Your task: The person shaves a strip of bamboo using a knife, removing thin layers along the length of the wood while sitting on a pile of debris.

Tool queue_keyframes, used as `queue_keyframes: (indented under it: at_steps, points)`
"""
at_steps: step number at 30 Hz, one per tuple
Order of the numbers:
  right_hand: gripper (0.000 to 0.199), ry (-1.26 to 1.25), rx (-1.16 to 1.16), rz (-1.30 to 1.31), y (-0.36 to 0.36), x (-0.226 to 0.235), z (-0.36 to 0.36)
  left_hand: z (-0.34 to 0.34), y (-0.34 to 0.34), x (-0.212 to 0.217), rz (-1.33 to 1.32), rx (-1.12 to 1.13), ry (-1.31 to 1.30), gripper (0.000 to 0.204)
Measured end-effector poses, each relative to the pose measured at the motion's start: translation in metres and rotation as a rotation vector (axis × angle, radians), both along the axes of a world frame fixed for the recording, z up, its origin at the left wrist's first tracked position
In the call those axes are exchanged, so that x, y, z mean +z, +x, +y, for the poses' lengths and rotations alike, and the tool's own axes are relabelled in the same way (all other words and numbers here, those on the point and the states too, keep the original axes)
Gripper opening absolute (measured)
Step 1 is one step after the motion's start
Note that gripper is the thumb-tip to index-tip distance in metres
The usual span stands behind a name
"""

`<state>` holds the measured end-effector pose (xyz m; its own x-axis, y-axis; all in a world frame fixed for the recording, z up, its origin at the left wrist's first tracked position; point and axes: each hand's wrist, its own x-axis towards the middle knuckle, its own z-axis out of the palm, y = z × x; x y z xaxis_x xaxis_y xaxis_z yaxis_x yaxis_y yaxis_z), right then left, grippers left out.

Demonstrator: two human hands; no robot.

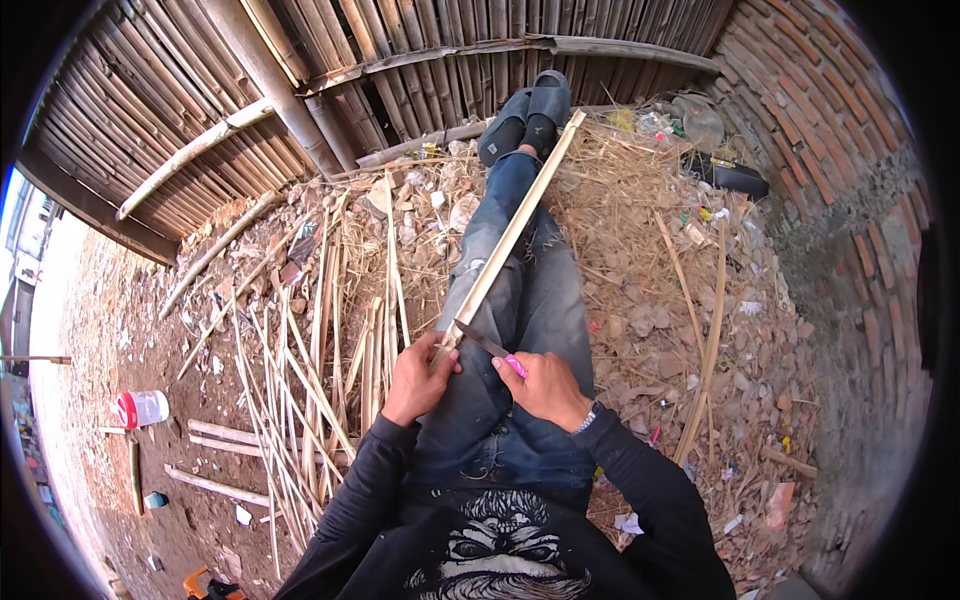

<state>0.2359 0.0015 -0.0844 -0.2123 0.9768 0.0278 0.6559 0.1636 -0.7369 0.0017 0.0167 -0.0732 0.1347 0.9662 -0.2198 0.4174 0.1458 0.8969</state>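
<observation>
I judge the work perhaps midway: many slender strips lie left of the legs.
From my remote place, I see the bamboo strip over the legs, long, pale, apparently one piece, so its cutting seems unfinished; the left hand pinches its near end, the right hand is wrapped round the knife, blade at the strip.

The head camera, a wide fisheye, looks downward and forward from above the shirt, along the legs. Coverage: shirt near, slat wall far, brick wall right. Straight edges bow toward the rim.
</observation>
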Motion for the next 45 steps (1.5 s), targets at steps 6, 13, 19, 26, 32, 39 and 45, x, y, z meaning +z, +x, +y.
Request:
queue_keyframes:
  at_steps: [6,13,19,26,32,39,45]
  points:
    - [0.05,-0.031,0.027,-0.028,0.0,-0.009,-0.016,-0.006,0.004,-0.006,-0.061,0.077,-0.016,0.036]
    - [0.045,0.018,-0.01,-0.108,-0.004,-0.006,-0.021,-0.016,0.004,-0.01,0.034,0.099,0.048,0.041]
    - [0.05,0.026,-0.043,-0.113,-0.001,-0.022,-0.021,-0.038,-0.02,-0.001,0.031,0.067,-0.006,0.036]
    - [0.051,0.007,0.105,-0.118,0.001,-0.017,-0.03,-0.061,-0.031,0.004,-0.047,0.085,-0.078,0.038]
    - [0.047,0.078,0.135,-0.104,-0.004,-0.017,-0.037,-0.058,-0.024,-0.004,-0.019,0.099,-0.043,0.042]
    - [0.047,0.085,0.067,-0.113,-0.01,-0.021,-0.036,-0.074,-0.052,-0.002,0.047,0.043,-0.054,0.041]
    - [0.05,0.075,-0.004,-0.054,0.001,-0.016,-0.026,-0.1,-0.071,0.013,-0.061,0.06,-0.163,0.035]
